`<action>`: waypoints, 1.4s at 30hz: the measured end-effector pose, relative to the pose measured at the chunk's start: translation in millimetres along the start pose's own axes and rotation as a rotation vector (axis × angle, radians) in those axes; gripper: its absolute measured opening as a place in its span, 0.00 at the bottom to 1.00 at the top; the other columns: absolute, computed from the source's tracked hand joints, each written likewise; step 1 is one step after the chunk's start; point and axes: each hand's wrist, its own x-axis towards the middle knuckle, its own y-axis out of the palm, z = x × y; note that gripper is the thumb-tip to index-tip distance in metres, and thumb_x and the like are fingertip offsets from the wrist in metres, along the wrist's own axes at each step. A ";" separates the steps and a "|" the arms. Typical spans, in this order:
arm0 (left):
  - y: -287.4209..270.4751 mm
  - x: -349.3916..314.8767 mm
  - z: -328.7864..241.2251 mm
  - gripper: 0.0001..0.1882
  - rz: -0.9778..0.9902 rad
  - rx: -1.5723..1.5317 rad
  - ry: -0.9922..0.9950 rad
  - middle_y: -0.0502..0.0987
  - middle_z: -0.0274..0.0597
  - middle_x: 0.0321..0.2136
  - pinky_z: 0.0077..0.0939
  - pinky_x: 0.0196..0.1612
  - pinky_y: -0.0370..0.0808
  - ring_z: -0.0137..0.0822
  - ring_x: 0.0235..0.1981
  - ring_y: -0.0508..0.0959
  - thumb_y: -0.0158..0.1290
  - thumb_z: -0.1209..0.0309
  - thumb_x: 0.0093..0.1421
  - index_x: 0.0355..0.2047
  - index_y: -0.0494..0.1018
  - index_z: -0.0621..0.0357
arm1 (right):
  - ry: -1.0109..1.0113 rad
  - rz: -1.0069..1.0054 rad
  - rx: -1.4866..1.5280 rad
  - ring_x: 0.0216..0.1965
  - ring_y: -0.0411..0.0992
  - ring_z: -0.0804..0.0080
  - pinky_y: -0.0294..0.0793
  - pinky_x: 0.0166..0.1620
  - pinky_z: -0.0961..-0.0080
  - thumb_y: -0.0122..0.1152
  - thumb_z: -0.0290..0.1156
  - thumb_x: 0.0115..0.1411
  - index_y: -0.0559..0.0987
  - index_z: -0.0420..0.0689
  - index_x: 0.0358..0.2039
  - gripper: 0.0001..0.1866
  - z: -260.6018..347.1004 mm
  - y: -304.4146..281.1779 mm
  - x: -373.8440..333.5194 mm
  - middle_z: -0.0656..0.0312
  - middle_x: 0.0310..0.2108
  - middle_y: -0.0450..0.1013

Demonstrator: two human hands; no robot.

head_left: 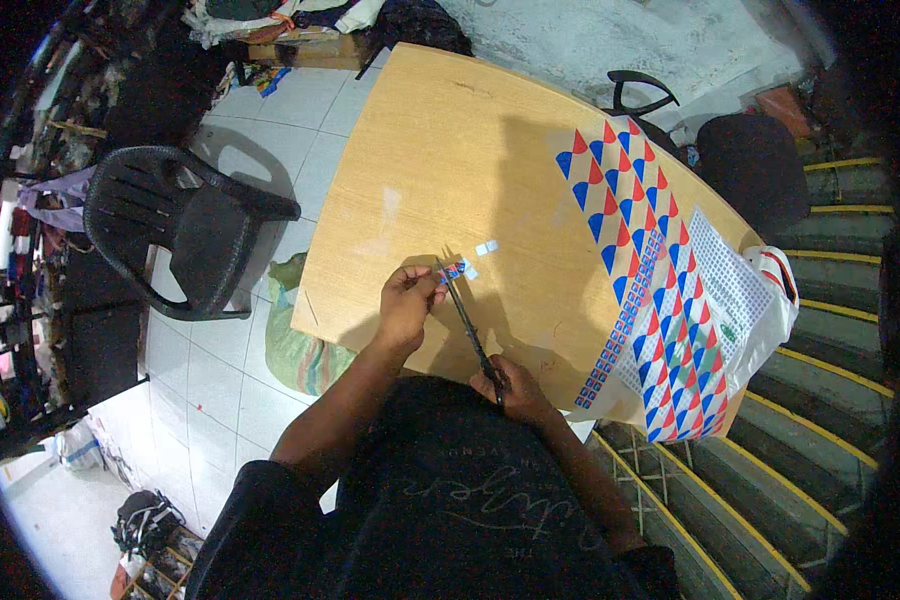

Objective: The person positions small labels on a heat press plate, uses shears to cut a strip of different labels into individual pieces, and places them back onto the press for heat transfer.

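Observation:
Over the near edge of the wooden table (420, 150), my left hand (408, 308) pinches a small blue-and-red printed label strip (455, 269) between thumb and fingers. My right hand (518, 388) is closed round the handles of dark scissors (467, 322). Their blades point away from me and cross the strip beside my left fingertips; whether they touch it I cannot tell. Small pale cut pieces (486, 247) lie on the table just beyond the blades. Farther right is a long sheet strip of little blue-and-red labels (620, 325).
Large sheets with red and blue shapes (610, 215) cover the table's right side, next to a white sheet of small marks (715, 275) and a white plastic bag (770, 335). A black chair (195, 225) stands left, a green striped sack (305, 345) below the table. Yellow-edged stairs (820, 370) descend at right.

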 end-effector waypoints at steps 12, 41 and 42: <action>1.8 -7.0 -2.1 0.06 -0.035 0.093 0.013 0.75 0.38 0.25 0.16 0.26 0.69 0.26 0.23 0.73 0.53 0.76 0.58 0.35 0.69 0.64 | 0.019 -0.015 -0.034 0.24 0.65 0.71 0.64 0.29 0.69 0.62 0.46 0.56 0.71 0.41 0.25 0.20 -3.2 -1.1 -0.1 0.59 0.19 0.68; 24.5 40.7 -18.8 0.05 0.516 1.337 1.173 0.71 0.37 0.28 0.34 0.40 0.69 0.39 0.35 0.71 0.61 0.70 0.45 0.25 0.78 0.54 | 0.021 -0.268 -0.044 0.24 0.67 0.70 0.66 0.29 0.70 0.59 0.41 0.59 0.71 0.40 0.24 0.17 -24.7 -16.9 -23.3 0.59 0.20 0.68; 26.8 40.2 -21.5 0.05 0.530 1.352 1.193 0.71 0.37 0.28 0.34 0.40 0.69 0.39 0.35 0.71 0.61 0.70 0.45 0.24 0.78 0.54 | 0.079 -0.255 -0.006 0.24 0.66 0.69 0.65 0.30 0.69 0.59 0.41 0.59 0.71 0.40 0.24 0.17 -22.1 -16.1 -24.3 0.58 0.20 0.67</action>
